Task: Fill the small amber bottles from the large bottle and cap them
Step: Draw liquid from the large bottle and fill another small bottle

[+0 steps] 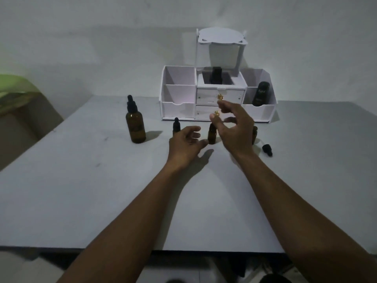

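Note:
The large amber bottle (135,126) with a black dropper cap stands on the table at the left. A small amber bottle (212,134) stands uncapped between my hands. Another small bottle (176,126), capped with a black dropper, shows behind my left hand (186,147). A third small bottle (254,133) is mostly hidden behind my right hand (234,129). A loose black dropper cap (267,150) lies on the table to the right. My left hand hovers open just left of the uncapped bottle. My right hand is raised above it, fingers spread, holding nothing.
A white organiser (218,94) with two drawers and a mirror stands at the back of the grey table (102,190). It holds a black bottle (216,75) in its middle tray and a dark bottle (261,93) in its right compartment.

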`<control>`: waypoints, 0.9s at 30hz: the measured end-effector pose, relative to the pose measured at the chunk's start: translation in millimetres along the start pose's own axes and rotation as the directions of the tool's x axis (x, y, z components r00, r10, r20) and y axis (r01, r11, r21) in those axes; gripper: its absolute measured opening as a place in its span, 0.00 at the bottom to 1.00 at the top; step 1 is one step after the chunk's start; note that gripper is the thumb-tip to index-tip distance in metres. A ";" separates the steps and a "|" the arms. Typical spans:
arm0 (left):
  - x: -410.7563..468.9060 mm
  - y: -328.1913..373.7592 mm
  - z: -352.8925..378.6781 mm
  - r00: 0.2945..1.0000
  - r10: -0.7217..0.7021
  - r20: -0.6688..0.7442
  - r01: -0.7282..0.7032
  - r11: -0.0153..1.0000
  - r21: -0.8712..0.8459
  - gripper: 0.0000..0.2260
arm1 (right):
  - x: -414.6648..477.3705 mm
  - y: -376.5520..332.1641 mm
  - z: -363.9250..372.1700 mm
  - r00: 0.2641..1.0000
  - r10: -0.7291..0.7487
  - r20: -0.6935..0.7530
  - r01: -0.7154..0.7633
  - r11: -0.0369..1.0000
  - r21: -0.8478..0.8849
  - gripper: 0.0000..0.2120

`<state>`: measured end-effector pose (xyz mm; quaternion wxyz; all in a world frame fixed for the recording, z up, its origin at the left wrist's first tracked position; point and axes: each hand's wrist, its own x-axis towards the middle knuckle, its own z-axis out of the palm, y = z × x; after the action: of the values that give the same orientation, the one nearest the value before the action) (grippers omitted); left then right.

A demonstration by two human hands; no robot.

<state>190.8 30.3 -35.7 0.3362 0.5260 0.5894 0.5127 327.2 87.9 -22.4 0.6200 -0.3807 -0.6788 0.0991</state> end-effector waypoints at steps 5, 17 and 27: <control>-25.1 -10.4 -51.5 0.996 -0.049 -0.080 0.044 0.997 -0.062 0.17 | 6.1 -28.4 17.3 0.990 -0.138 -0.001 0.138 0.990 0.006 0.12; -1.2 -34.1 -153.5 0.883 -0.066 -0.464 0.072 0.997 -0.006 0.25 | 26.6 -96.0 134.6 0.954 0.043 0.297 -0.086 0.987 0.132 0.19; 21.3 -32.6 -145.0 0.933 -0.078 -0.351 0.072 0.997 -0.031 0.29 | 33.8 -103.7 168.1 0.913 0.139 0.384 -0.158 0.987 0.018 0.14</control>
<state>41.5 17.0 -27.9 0.2491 0.4000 0.6552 0.5905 134.1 94.6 30.8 0.4761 -0.3893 -0.7528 0.2346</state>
